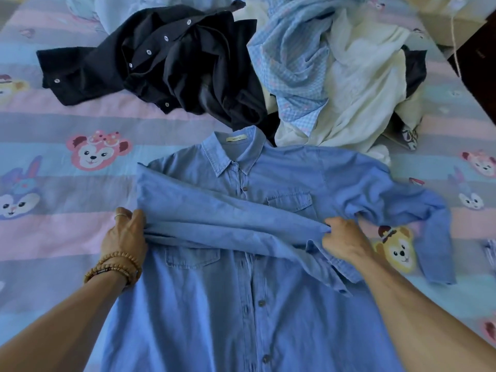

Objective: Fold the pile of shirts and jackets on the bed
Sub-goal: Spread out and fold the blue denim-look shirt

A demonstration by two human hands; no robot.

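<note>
denim shirt (241, 304) hem cut off below, left hand (124, 237) fingertips tucked under sleeve fold

The only writing is on the small pale neck label (237, 138) inside the collar of the blue denim shirt (241, 304), and it is too small to read.
</note>
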